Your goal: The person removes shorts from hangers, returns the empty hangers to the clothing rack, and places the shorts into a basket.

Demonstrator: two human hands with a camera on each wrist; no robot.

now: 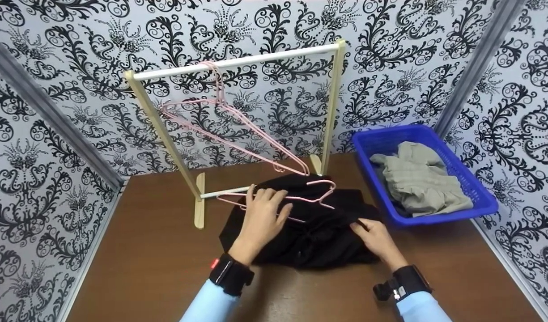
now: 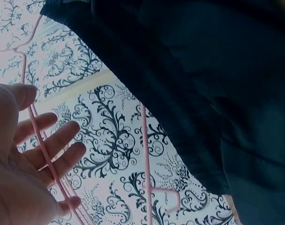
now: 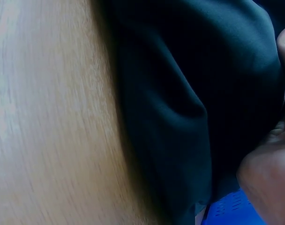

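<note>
A black garment lies bunched on the table, with a gathered waistband showing in the left wrist view. Across it sits a pink clothes hanger, its hook toward the right and part of its frame hidden by cloth. My left hand is over the hanger's left part. In the left wrist view the hanger wire runs between thumb and spread, relaxed fingers, against the palm side. At the garment's right side my right hand pinches the black edge between thumb and fingers; the right wrist view shows only part of that hand.
A small rack stands behind, with a white rail and wooden posts. Several pink hangers hang from the rail, low over the garment. At right, a blue basket holds beige clothing. Patterned walls enclose the table.
</note>
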